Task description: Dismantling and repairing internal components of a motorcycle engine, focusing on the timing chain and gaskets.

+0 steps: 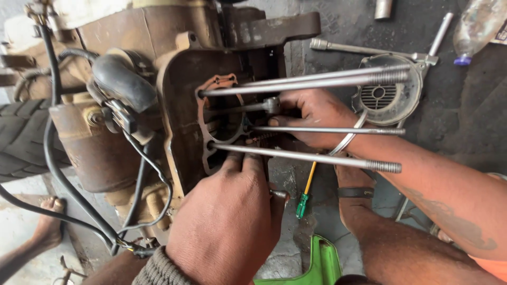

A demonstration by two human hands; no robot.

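A worn tyre [21, 140] sits at the far left edge, beside a rust-brown engine casing [132, 31] with black cables [53, 158] looping down its side. On the casing's open face a copper-coloured gasket [203, 113] rings the bore, and four long threaded studs [317, 157] project from that face toward the right. The left hand [227, 221], at lower centre, presses its extended fingertips against the casing just below the lowest stud; the fingers are straight, not clenched, and grasp nothing visible. The right hand [317, 116] reaches in between the studs, fingers curled near the connecting rod [259, 107] that protrudes from the bore; whether they actually grip it cannot be told. Below the studs a screwdriver [306, 190] with a yellow shaft and green handle lies on the concrete floor [475, 105]. Farther right rest a round fan cover [388, 95], a long metal wrench [369, 50] and a plastic bottle [478, 26].
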